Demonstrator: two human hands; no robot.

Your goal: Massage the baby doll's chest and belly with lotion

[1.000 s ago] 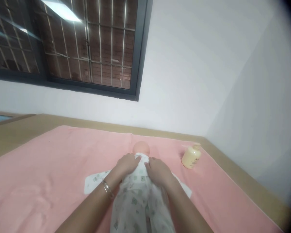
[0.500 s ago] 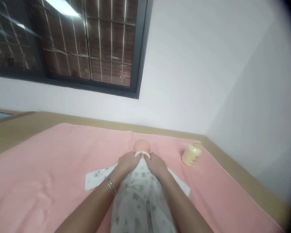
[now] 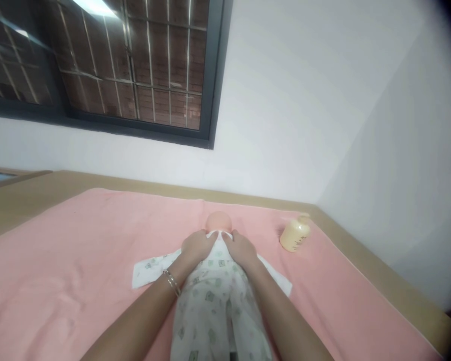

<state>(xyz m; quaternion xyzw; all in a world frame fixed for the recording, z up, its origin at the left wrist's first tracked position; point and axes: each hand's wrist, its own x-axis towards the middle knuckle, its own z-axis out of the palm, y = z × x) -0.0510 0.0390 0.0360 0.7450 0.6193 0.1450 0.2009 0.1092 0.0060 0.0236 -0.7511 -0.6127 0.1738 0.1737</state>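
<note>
A baby doll lies on the pink blanket with its smooth, bald head [image 3: 218,220] pointing away from me. It is dressed in a white baby outfit [image 3: 216,301] with a small green print, sleeves spread to both sides and two legs running towards me. My left hand [image 3: 198,246], a silver bangle on its wrist, is closed on the left of the collar. On the collar's right side my right hand [image 3: 241,248] is closed in the same way. Both thumbs lie over the cloth just below the head; the other fingers are partly hidden at the shoulders.
A cream pump bottle [image 3: 294,234] stands at the right on the pink blanket [image 3: 78,260]. Beyond the blanket runs a tan surface edge [image 3: 135,186] against a white wall [image 3: 278,100]. A dark-framed window [image 3: 213,75] with metal bars is at the upper left.
My hands stay at the collar, and the doll and bottle keep their places. The whole view has shifted slightly, with everything a little higher in the picture.
</note>
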